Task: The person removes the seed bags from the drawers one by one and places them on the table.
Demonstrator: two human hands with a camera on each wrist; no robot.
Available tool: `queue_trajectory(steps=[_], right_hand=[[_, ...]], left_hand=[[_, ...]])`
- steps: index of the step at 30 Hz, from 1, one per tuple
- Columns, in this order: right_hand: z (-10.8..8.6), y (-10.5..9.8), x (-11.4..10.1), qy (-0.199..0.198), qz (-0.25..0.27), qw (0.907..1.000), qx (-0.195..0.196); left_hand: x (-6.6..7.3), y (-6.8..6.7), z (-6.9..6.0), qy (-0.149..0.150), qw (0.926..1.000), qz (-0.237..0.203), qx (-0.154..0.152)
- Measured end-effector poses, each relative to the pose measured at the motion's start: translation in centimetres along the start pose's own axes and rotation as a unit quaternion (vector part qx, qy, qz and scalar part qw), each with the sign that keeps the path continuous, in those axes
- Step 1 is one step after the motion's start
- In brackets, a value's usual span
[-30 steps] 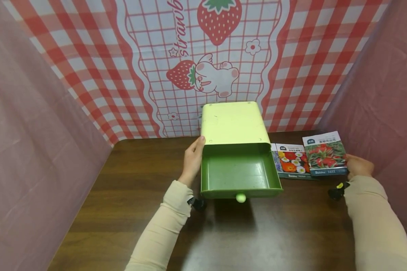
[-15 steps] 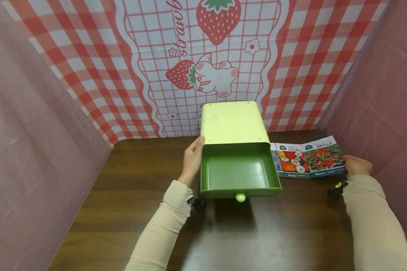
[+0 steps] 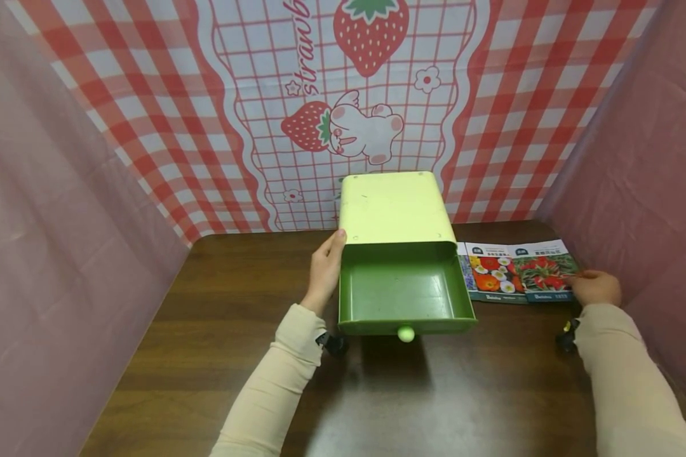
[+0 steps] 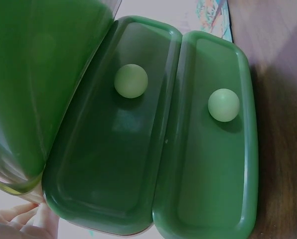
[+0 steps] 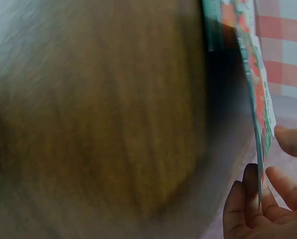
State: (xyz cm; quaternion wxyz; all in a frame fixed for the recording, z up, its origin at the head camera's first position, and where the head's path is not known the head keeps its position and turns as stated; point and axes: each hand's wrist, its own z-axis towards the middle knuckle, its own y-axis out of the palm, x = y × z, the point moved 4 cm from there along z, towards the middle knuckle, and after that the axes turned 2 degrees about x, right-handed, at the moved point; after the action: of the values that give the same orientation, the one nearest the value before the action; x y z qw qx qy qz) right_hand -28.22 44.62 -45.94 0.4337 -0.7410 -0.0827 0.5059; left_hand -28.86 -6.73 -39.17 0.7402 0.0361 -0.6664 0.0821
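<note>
Right of the box (image 3: 397, 206), the red packet (image 3: 540, 271) came down beside the poppy packet (image 3: 494, 274), so nearly placed imo; right hand (image 3: 596, 287) pinches it, left hand (image 3: 323, 270) touches the box.

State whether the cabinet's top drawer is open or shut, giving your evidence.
Open. In the head view, the green top drawer juts out past the pale-yellow cabinet, its inside floor showing.

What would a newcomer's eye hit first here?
The pale yellow-and-green drawer box toward the back of the table, top drawer pulled out. Then the red-checked strawberry cloth behind it. Right of the box, the right hand holds a red-flower packet beside another packet.
</note>
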Motion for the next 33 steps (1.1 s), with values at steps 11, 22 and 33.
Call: queue_trajectory(steps=[11,22,33], right_hand=[[0.1,1.1,0.7,-0.036,-0.085,0.9932,-0.071],[0.2,1.5,0.7,-0.058,-0.159,0.9829,-0.073],[0.9,2.3,0.8,-0.061,-0.200,0.9743,-0.085]], left_hand=[[-0.6,0.1,0.3,-0.007,0.9999,-0.003,-0.010],[-0.5,0.1,0.3,-0.004,0.9999,-0.004,-0.008],[-0.6,0.0,0.4,-0.002,1.0000,-0.004,-0.004]])
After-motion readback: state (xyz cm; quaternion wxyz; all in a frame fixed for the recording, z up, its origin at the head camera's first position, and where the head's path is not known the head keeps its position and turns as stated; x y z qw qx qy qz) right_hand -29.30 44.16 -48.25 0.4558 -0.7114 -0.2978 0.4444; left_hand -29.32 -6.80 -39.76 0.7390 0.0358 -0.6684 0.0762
